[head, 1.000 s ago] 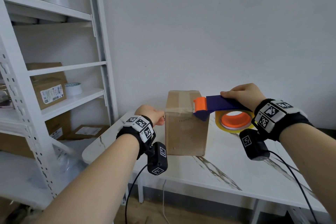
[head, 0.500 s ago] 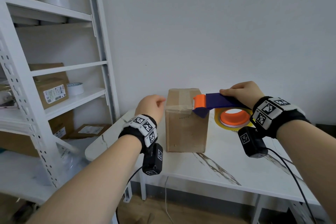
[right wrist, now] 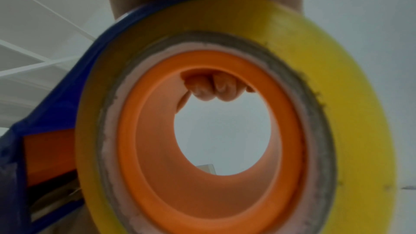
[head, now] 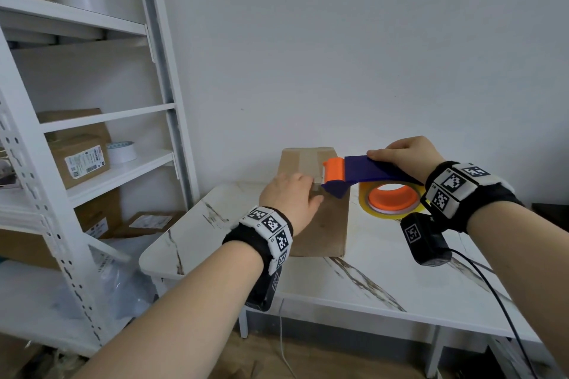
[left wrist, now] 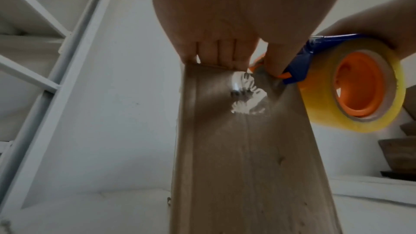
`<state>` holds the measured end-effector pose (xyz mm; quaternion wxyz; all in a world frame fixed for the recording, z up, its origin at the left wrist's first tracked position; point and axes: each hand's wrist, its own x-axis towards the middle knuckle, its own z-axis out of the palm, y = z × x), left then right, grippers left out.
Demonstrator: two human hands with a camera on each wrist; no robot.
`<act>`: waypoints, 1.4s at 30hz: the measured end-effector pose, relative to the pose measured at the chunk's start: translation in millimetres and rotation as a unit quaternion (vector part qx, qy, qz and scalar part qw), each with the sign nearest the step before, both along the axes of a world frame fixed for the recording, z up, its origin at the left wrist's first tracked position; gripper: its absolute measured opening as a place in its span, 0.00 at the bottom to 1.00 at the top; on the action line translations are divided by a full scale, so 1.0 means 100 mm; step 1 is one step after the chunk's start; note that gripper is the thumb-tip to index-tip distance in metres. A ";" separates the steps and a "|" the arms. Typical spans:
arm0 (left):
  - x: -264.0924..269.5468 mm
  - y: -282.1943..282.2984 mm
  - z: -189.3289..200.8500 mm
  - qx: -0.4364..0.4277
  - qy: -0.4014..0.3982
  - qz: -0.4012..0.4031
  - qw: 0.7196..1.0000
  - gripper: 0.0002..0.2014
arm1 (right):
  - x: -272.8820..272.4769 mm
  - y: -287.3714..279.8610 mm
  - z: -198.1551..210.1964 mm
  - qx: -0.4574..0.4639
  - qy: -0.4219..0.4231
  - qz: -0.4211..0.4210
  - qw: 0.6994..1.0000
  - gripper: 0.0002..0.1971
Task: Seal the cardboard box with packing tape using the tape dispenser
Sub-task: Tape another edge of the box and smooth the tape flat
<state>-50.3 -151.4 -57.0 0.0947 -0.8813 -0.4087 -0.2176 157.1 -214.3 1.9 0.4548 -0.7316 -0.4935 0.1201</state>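
left hand [head: 289, 197] on box [head: 323, 224] top edge | right hand [head: 406, 157] grips dispenser [head: 363, 172]

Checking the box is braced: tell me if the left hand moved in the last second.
Yes. The left hand has come right, from beside the cardboard box onto its near top edge.

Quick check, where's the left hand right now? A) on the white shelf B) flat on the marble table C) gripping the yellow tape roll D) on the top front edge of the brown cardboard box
D: the left hand lies over the top front edge of the brown cardboard box, its fingers on that edge, beside the blue-and-orange tape dispenser that the right hand holds.
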 end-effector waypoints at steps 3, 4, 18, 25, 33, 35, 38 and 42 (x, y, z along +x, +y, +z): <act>0.07 0.00 -0.09 0.038 0.020 0.010 0.999 0.23 | 0.00 0.00 -0.04 -0.004 -0.002 -0.009 1.000 0.19; 0.08 0.01 -0.15 0.056 0.023 0.008 0.998 0.26 | 0.00 -0.01 -0.06 -0.009 -0.006 -0.012 1.000 0.22; 0.12 -0.02 -0.18 0.073 0.037 0.018 0.996 0.30 | 0.12 -0.09 -0.06 -0.065 -0.026 -0.019 0.997 0.28; 0.15 0.00 -0.17 0.058 0.044 0.025 0.997 0.29 | 0.36 -0.29 -0.11 -0.079 -0.003 -0.042 0.996 0.27; 0.14 -0.01 -0.11 0.037 0.053 0.027 0.998 0.28 | 0.60 -0.46 -0.19 -0.108 0.023 -0.062 0.992 0.24; 0.15 -0.01 -0.11 0.034 0.059 0.031 0.997 0.28 | 0.66 -0.51 -0.21 -0.110 0.014 -0.078 0.991 0.24; 0.20 -0.01 -0.11 0.042 0.053 0.038 0.997 0.29 | 0.64 -0.53 -0.27 -0.116 -0.008 -0.080 0.990 0.25; 0.22 -0.05 -0.08 0.031 0.069 0.036 0.996 0.32 | 0.53 -0.45 -0.34 -0.132 -0.023 -0.075 0.988 0.25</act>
